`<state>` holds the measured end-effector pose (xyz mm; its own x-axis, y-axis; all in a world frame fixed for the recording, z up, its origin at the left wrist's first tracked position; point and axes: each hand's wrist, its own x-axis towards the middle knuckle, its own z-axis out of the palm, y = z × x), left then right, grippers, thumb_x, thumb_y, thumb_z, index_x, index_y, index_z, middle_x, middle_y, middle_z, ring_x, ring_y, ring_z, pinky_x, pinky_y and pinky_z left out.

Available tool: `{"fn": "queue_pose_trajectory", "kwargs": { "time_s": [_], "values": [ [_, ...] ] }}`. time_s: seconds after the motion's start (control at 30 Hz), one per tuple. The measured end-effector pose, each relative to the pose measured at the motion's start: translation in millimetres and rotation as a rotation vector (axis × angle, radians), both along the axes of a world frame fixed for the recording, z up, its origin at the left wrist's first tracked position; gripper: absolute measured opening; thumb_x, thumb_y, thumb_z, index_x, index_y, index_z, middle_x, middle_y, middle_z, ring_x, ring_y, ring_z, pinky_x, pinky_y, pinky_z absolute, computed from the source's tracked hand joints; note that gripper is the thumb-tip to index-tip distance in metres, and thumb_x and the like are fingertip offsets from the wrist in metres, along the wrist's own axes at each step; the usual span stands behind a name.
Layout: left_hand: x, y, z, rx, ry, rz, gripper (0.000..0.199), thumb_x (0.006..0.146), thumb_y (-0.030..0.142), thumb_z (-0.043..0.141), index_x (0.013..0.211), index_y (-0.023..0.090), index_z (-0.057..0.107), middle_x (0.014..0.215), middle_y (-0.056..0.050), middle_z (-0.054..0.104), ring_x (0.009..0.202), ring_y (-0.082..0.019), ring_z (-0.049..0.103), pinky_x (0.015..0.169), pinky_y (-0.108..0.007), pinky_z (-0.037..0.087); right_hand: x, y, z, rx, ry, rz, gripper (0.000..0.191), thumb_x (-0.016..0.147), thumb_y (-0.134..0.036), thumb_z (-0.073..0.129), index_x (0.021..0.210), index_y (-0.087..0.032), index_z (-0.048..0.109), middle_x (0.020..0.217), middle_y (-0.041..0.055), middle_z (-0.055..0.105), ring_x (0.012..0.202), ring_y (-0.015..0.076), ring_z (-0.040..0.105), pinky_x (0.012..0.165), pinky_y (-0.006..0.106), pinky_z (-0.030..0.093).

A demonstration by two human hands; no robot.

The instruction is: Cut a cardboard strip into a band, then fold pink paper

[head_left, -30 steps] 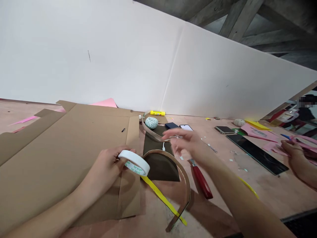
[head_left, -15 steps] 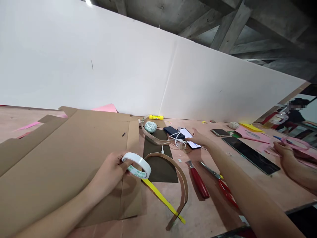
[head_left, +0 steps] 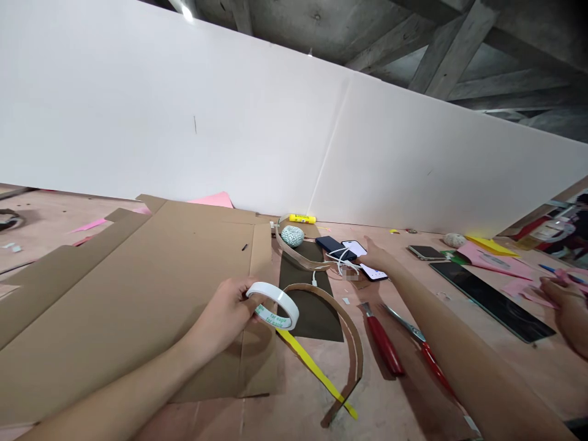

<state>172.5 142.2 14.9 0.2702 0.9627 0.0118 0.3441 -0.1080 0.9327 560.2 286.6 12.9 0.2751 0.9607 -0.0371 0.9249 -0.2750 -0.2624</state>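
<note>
**Roll of tape (head_left: 285,300) in the left hand (head_left: 231,308), right hand (head_left: 377,258) at a phone (head_left: 373,272)**

In the head view, the left hand is clamped on the near side of the roll of tape, held over the right edge of the flattened cardboard (head_left: 193,263) and partly in front of a dark sheet (head_left: 316,316). The right hand stretches out to the phone, beside a white cable (head_left: 342,262) and a dark blue block (head_left: 328,244); whether its fingers close on anything, I cannot tell.

A tug there could shift the phone, as the looped cable may snag. The right forearm crosses over the scissors (head_left: 416,334), near a red-handled tool (head_left: 384,346); a low sweep could knock either. Lowering the tape could squash the curved strip (head_left: 354,331) or nudge the yellow strip (head_left: 315,367).

Forward reach ends at the white panel (head_left: 184,92). On the right, a tablet (head_left: 487,300) and a co-worker's hand (head_left: 563,301) limit the arm; the widest room is over the cardboard.
</note>
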Motion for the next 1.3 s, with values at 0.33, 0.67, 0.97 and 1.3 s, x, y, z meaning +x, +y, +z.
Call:
{"fn": "queue_pose_trajectory", "kwargs": {
  "time_s": [0.33, 0.67, 0.97, 1.3],
  "values": [
    [-1.9, -1.3, 1.0, 0.000, 0.014, -0.009, 0.038, 0.102, 0.047, 0.066, 0.081, 0.016, 0.066, 0.077, 0.001, 0.066, 0.068, -0.013, 0.061, 0.065, -0.028, 0.051, -0.7, -8.9, -2.7, -0.047, -0.040, -0.070, 0.042, 0.103, -0.039, 0.072, 0.139, -0.019, 0.064, 0.141, 0.0119, 0.065, 0.121, 0.0297, 0.068, 0.101, 0.053, 0.059],
    [-3.5, 2.1, -1.3, 0.035, 0.042, 0.009, 0.038, 0.103, 0.050, 0.066, 0.086, 0.015, 0.067, 0.076, 0.002, 0.065, 0.068, -0.014, 0.062, 0.068, -0.029, 0.054, -16.0, -29.0, 19.6, 0.172, 0.175, -0.063, 0.038, 0.103, -0.037, 0.072, 0.137, -0.020, 0.065, 0.144, 0.0118, 0.064, 0.125, 0.0303, 0.066, 0.105, 0.054, 0.057],
    [-4.8, 2.2, 3.0, 0.157, 0.102, 0.093, 0.032, 0.105, 0.043, 0.055, 0.096, 0.016, 0.070, 0.081, -0.001, 0.067, 0.074, -0.017, 0.063, 0.071, -0.031, 0.051, -140.8, -144.2, 55.0, 0.076, 0.866, 0.496, 0.028, 0.092, -0.044, 0.068, 0.107, -0.024, 0.079, 0.082, 0.0042, 0.074, 0.054, 0.0178, 0.063, 0.054, 0.033, 0.049],
    [-2.1, -1.6, 12.6, 0.373, 0.286, 0.109, 0.043, 0.104, 0.046, 0.047, 0.079, 0.019, 0.068, 0.075, -0.001, 0.058, 0.066, -0.016, 0.051, 0.066, -0.031, 0.036, -179.8, -164.3, 19.6, -0.238, 1.439, 0.605, 0.018, 0.077, -0.034, 0.074, 0.083, -0.017, 0.077, 0.078, 0.0044, 0.074, 0.060, 0.0140, 0.065, 0.056, 0.027, 0.055]
  ]
}}
